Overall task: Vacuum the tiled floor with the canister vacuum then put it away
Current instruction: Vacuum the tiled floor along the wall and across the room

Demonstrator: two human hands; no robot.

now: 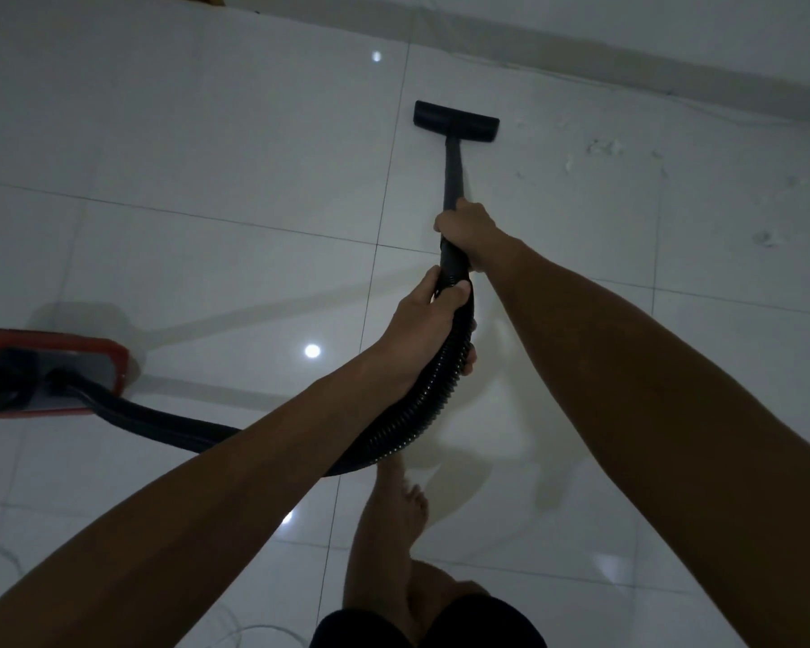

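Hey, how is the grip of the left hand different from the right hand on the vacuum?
The right hand is farther forward, wrapped around the rigid wand; the left hand sits nearer the body, on the ribbed hose where it joins the wand. The right hand shows its back with fingers curled under, while the left hand shows its thumb lying over the hose cuff. Both are closed on the vacuum, steering the floor head.

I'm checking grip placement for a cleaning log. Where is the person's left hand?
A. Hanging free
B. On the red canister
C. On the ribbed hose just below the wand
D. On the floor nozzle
C: the left hand wraps the ribbed hose just behind the right hand, which grips the wand.
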